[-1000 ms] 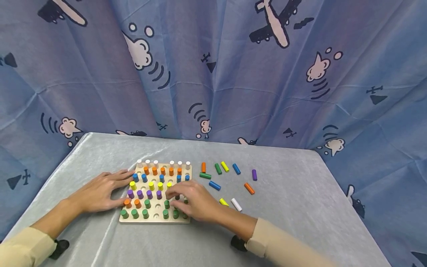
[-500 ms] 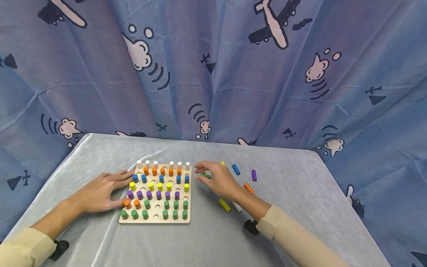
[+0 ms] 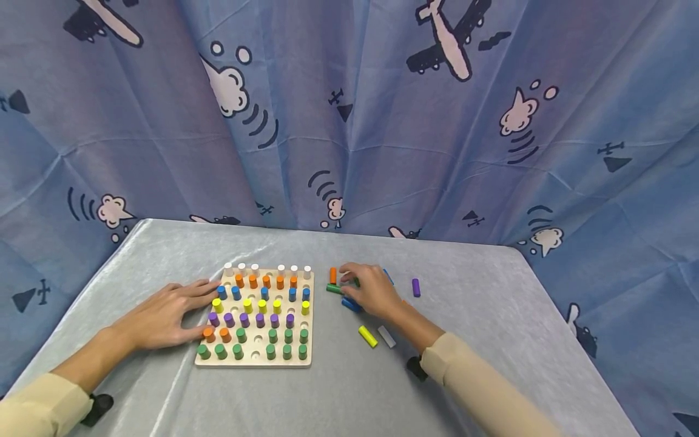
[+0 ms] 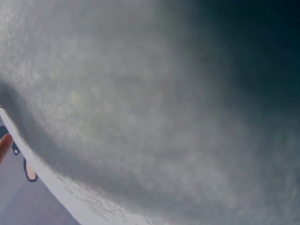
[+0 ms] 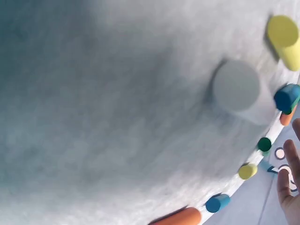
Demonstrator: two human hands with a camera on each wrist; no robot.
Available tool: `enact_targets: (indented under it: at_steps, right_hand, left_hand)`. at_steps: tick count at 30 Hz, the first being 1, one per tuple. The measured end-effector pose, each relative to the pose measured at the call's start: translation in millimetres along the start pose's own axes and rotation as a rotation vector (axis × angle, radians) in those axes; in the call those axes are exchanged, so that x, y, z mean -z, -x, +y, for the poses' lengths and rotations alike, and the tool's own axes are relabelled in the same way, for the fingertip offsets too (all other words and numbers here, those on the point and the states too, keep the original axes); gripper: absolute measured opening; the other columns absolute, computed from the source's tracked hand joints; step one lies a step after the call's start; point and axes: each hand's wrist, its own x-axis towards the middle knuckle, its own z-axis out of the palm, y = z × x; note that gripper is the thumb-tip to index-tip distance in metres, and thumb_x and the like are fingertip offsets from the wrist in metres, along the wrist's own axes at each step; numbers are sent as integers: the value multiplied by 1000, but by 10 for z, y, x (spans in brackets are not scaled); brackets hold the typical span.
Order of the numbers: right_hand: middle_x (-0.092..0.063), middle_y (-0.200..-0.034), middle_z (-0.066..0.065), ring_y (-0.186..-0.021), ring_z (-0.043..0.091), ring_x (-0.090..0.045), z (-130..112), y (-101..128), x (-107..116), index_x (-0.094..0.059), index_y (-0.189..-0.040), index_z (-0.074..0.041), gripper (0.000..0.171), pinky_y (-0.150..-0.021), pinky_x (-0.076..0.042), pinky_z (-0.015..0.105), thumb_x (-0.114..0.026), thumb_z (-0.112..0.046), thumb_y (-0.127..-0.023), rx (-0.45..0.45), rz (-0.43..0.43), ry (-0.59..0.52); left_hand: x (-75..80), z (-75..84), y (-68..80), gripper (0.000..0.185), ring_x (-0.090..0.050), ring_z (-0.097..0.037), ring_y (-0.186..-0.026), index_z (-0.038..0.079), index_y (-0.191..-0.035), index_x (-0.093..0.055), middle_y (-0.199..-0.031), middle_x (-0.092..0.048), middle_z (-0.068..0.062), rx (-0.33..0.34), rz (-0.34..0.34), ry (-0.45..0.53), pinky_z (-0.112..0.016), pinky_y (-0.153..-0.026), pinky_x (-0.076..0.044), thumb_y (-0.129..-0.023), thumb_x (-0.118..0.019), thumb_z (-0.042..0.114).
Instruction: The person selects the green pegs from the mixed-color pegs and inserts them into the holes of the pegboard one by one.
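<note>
My left hand (image 3: 164,312) lies at the left side of a wooden pegboard (image 3: 253,363), its fingertips and thumb along the edge. Rows of white, orange, blue, yellow, purple and green pegs stand in the board. To the right of it, my right hand (image 3: 374,291) hovers over loose pegs with finger and thumb apart. A green peg (image 5: 264,144) shows on the cloth in the right wrist view, with nothing between the fingers (image 5: 291,157). Nearest the hand are a blue peg (image 3: 349,304), another green peg (image 3: 334,288) and an orange peg (image 3: 333,275).
A yellow peg (image 3: 368,336) and a white peg (image 3: 386,337) lie nearer the front. Farther right is a purple peg (image 3: 416,287). Grey cloth (image 3: 480,340) covers the table, and a blue patterned curtain (image 3: 382,121) hangs behind it.
My right hand has left the board and moved right over the loose pegs, lately shifting from the orange and green pegs a little further right. The left hand has stayed at the board's edge.
</note>
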Motion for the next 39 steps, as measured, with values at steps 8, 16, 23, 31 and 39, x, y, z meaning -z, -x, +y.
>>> enact_targets:
  at_steps: [8, 16, 23, 31, 39]
  right_hand:
    - [-76, -99, 1, -96, 17, -71, 87, -23, -41, -69, -118, -9, 35, -90, -54, 40, -80, -14, -85, -29, -34, 27]
    - [-76, -101, 1, -95, 16, -71, 65, -27, -84, -70, -115, -10, 33, -91, -53, 40, -80, -11, -84, -13, -26, 85]
    - [-76, -100, 1, -96, 17, -71, 76, -11, -99, -71, -115, -11, 33, -95, -48, 43, -80, -12, -84, -7, 0, 99]
    - [-76, -96, 0, -92, 17, -70, 84, 37, -70, -71, -115, -9, 32, -90, -52, 41, -80, -11, -84, 27, 32, 64]
    - [-75, -98, 1, -96, 20, -69, -5, 61, -36, -69, -117, -10, 34, -90, -52, 44, -80, -11, -84, 42, 52, 53]
  left_hand:
    - [-3, -1, 4, 67, -49, -37, -133, 2, -135, -61, -149, -50, -11, -10, 7, 2, -55, -96, -44, -89, -68, 51]
    - [11, 4, 1, 67, -49, -38, -133, 3, -135, -61, -149, -50, -12, -16, 6, 7, -56, -95, -44, -89, -66, 51]
    - [10, 2, 3, 66, -49, -37, -133, 2, -135, -61, -148, -50, -12, -20, 9, 1, -55, -95, -44, -89, -67, 50]
    - [16, 7, 6, 66, -49, -38, -133, 2, -134, -62, -148, -50, -12, -22, 9, -1, -55, -95, -45, -89, -67, 50]
    - [10, 7, 9, 67, -49, -38, -133, 2, -134, -62, -149, -50, -13, -19, 6, 5, -57, -95, -44, -89, -67, 51]
